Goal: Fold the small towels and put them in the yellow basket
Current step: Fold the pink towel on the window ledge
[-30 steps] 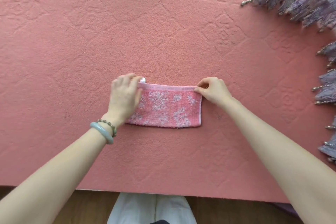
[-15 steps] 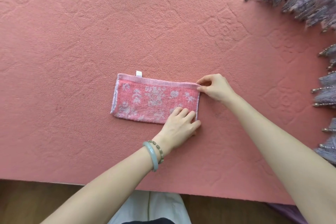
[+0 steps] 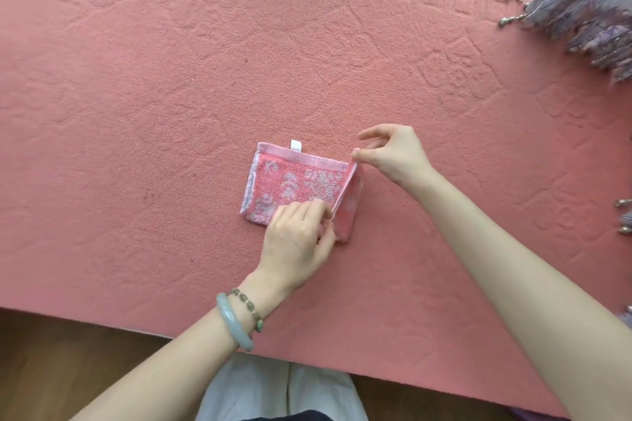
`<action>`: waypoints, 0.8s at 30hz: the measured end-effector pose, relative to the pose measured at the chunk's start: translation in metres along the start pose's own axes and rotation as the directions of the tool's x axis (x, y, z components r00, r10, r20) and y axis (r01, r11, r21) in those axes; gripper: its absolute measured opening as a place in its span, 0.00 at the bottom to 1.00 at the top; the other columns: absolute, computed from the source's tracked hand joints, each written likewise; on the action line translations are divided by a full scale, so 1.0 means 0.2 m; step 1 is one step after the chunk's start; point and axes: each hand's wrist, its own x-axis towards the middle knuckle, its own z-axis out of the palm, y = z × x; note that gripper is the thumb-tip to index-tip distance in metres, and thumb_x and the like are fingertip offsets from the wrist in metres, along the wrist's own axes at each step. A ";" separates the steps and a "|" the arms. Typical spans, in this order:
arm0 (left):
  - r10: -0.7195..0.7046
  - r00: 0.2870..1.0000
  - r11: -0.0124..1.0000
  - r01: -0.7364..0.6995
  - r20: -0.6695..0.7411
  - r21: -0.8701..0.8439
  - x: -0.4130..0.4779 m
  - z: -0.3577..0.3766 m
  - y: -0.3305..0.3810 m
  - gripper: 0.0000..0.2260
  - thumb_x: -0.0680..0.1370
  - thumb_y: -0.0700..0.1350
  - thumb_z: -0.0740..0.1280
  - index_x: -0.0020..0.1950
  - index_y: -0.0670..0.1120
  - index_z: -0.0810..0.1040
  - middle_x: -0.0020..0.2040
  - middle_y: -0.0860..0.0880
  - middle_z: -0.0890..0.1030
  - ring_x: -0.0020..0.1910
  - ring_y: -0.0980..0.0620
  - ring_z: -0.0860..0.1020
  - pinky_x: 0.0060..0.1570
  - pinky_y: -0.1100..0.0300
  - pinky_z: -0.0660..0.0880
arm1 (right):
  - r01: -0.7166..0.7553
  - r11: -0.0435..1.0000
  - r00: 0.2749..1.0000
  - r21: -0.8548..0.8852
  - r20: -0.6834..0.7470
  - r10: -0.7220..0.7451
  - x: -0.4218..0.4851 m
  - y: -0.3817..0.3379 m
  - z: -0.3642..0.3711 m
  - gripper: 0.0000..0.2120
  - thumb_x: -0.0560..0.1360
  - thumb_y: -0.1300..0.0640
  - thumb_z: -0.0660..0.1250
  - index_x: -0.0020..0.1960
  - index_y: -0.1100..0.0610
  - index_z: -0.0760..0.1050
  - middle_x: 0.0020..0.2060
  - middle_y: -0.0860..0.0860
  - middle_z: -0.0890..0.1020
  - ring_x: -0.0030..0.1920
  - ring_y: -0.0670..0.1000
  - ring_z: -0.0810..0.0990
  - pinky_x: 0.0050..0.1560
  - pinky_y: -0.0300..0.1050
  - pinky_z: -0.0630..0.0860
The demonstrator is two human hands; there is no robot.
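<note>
Both left hand (image 3: 297, 236) and right hand (image 3: 393, 154) pinch the upturned right end of the left-right towel (image 3: 290, 181).

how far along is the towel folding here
Done: the towel lies on the mat as a narrow strip, so one fold looks made. In hand: the right hand and left hand pinch its right-end corners, holding that end raised. Left: finishing this fold, then the yellow basket, which is out of view.
</note>
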 end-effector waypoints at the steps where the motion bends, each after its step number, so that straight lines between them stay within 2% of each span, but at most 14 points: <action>1: -0.042 0.999 0.999 0.042 -0.001 0.005 -0.01 -0.04 -0.04 0.04 0.70 0.42 0.68 0.42 0.47 0.73 0.32 0.54 0.74 0.35 0.51 0.74 0.39 0.59 0.66 | -0.002 1.000 1.000 0.007 0.000 0.002 0.00 -0.05 0.05 0.12 0.64 0.57 0.75 0.46 0.50 0.79 0.34 0.47 0.83 0.41 0.47 0.82 0.52 0.45 0.78; 6: -0.341 0.940 0.937 0.337 -0.021 -0.096 -0.06 -0.18 -0.26 0.10 0.70 0.41 0.71 0.42 0.50 0.70 0.34 0.59 0.74 0.38 0.52 0.75 0.43 0.54 0.71 | -0.008 1.000 1.000 -0.026 0.002 0.008 0.02 -0.22 0.32 0.15 0.63 0.55 0.73 0.47 0.46 0.75 0.36 0.48 0.84 0.46 0.54 0.82 0.58 0.58 0.74; 11: -0.535 0.844 0.837 0.524 -0.033 -0.159 -0.08 -0.22 -0.42 0.09 0.70 0.44 0.71 0.41 0.51 0.71 0.37 0.57 0.77 0.42 0.52 0.75 0.46 0.55 0.71 | -0.024 0.999 1.000 -0.039 0.018 0.025 0.05 -0.31 0.50 0.17 0.63 0.54 0.73 0.51 0.47 0.75 0.43 0.50 0.84 0.53 0.54 0.80 0.63 0.56 0.70; 15: -0.566 0.824 0.814 0.553 -0.029 -0.178 -0.09 -0.21 -0.45 0.08 0.70 0.46 0.71 0.41 0.51 0.72 0.37 0.57 0.77 0.42 0.53 0.75 0.47 0.54 0.73 | -0.041 0.998 0.999 -0.049 0.019 0.041 0.07 -0.36 0.58 0.15 0.59 0.47 0.73 0.43 0.43 0.72 0.42 0.48 0.84 0.53 0.55 0.79 0.60 0.56 0.72; 19: -0.562 0.827 0.817 0.551 -0.022 -0.168 -0.11 -0.19 -0.49 0.08 0.70 0.46 0.71 0.41 0.52 0.71 0.37 0.57 0.77 0.42 0.53 0.75 0.48 0.52 0.73 | 0.014 0.997 1.000 -0.079 0.009 -0.014 0.08 -0.38 0.63 0.14 0.66 0.55 0.72 0.51 0.48 0.76 0.41 0.48 0.85 0.53 0.52 0.80 0.62 0.51 0.70; 22: -0.558 0.830 0.821 0.549 -0.014 -0.157 -0.12 -0.19 -0.53 0.08 0.71 0.47 0.71 0.42 0.52 0.71 0.37 0.58 0.78 0.42 0.52 0.75 0.49 0.50 0.73 | 0.052 0.994 0.999 -0.101 0.004 -0.052 0.05 -0.38 0.66 0.13 0.69 0.55 0.70 0.53 0.49 0.76 0.42 0.47 0.85 0.54 0.50 0.80 0.64 0.51 0.66; 24: -0.499 0.866 0.864 0.495 -0.028 -0.092 -0.13 -0.19 -0.55 0.08 0.72 0.48 0.70 0.46 0.51 0.73 0.41 0.56 0.79 0.44 0.51 0.75 0.50 0.53 0.70 | 0.090 0.995 0.996 -0.053 0.027 -0.089 0.03 -0.36 0.64 0.13 0.70 0.54 0.69 0.55 0.50 0.76 0.43 0.45 0.85 0.53 0.47 0.80 0.64 0.52 0.67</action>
